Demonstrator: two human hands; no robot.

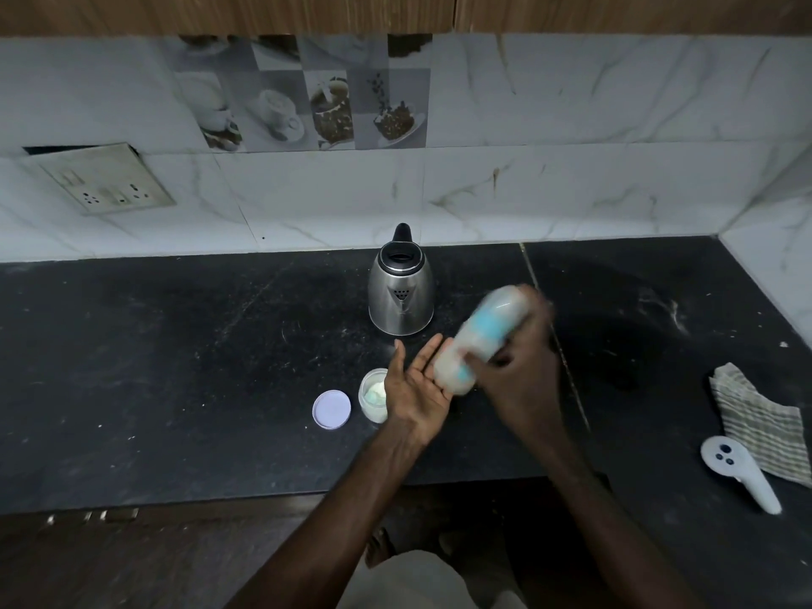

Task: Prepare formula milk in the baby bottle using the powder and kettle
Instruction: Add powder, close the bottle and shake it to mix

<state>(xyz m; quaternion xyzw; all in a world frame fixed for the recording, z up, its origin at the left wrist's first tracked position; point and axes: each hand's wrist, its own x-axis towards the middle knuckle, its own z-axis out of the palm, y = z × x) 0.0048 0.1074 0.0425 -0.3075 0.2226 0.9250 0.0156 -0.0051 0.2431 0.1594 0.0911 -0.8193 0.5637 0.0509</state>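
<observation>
Marble-look tiles back the dark stone table [175,367], where the kettle [400,296] stands upright behind the hands. The powder jar [372,395] sits open with a pale scoop inside, its lid [331,409] just beside it. The right hand [523,362] has its grip curled round the tilted, motion-blurred baby bottle [479,331], whose lower end meets the left hand [417,384], fingers spread, palm up. Milky contents suggest that powder and water are in and mixing is under way. Closing the jar looks left to do.
</observation>
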